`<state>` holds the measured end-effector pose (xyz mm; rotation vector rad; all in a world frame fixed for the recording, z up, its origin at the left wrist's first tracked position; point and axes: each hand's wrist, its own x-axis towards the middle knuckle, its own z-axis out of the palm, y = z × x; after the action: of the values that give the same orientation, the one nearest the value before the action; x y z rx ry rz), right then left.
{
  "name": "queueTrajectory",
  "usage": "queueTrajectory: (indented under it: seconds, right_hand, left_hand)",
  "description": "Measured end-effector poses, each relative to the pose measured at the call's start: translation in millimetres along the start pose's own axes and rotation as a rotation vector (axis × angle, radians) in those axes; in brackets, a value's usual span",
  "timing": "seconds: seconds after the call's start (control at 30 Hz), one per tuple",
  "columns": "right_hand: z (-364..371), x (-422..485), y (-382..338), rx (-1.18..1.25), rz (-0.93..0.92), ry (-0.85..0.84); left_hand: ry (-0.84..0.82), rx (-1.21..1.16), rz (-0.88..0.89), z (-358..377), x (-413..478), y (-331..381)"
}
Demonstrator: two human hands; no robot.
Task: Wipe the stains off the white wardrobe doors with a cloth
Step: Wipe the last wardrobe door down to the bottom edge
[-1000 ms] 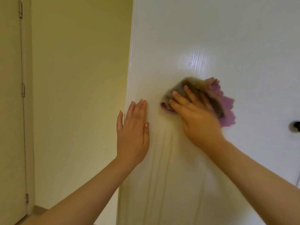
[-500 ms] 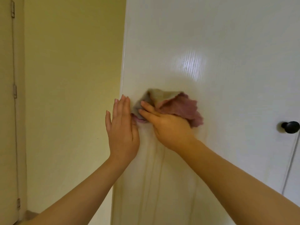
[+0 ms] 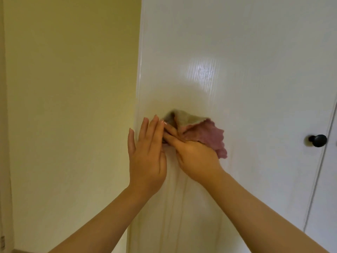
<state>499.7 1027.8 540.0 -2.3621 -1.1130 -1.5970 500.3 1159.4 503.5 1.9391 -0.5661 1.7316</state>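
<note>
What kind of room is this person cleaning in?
Probably a bedroom or hallway at home: a glossy white wardrobe door with a black knob stands beside a plain yellow wall, and a cloth is pressed to the door.

The glossy white wardrobe door [image 3: 237, 70] carries a crumpled pink-and-beige cloth [image 3: 200, 132] (pressed flat) and, at three o'clock, a round black knob [image 3: 318, 140].

R hand [image 3: 196, 157] hides cloth's [image 3: 202, 133] lower part; forearms cut off.

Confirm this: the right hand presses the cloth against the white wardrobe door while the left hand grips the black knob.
Wrong about the left hand: in the head view it lies flat near the door's left edge, far from the black knob. The right hand does press the cloth there.
</note>
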Motion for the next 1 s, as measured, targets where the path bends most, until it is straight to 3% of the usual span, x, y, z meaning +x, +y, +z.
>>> queueTrajectory:
  seconds: [0.07, 0.17, 0.27, 0.43, 0.67, 0.8, 0.93, 1.0]
  right_hand:
    - [-21.6, -30.0, 18.7, -0.067, 0.075, 0.012]
    - [-57.1, -75.9, 46.6, -0.136, 0.262, 0.167]
    - [-52.0, -78.8, 42.9, -0.204, 0.388, 0.231]
    - [-39.6, -81.6, 28.3, -0.158, 0.244, 0.016]
    - [-111.9, -146.1, 97.3, -0.132, 0.490, 0.124]
    - [-111.2, -153.1, 107.0, -0.100, 0.487, 0.189]
    - [-89.9, -218.2, 79.1, -0.054, 0.518, 0.075]
    - [-102.0, -202.0, 87.0, -0.011, 0.550, -0.030]
  left_hand:
    - [0.015, -0.007, 0.056, 2.2, 0.4, 5.0]
    - [0.031, -0.009, 0.076, 7.7, 0.2, 13.9]
    - [0.006, 0.021, 0.060, 16.9, -5.9, 25.8]
    - [-0.026, 0.088, 0.107, 36.8, -3.4, 56.0]
    - [-0.052, 0.106, 0.094, 53.0, -10.6, 111.3]
    - [-0.067, 0.106, 0.105, 64.2, -25.6, 147.6]
    - [-0.102, 0.115, 0.120, 66.8, -42.9, 162.2]
    - [-0.105, 0.120, 0.124, 66.1, -37.9, 160.8]
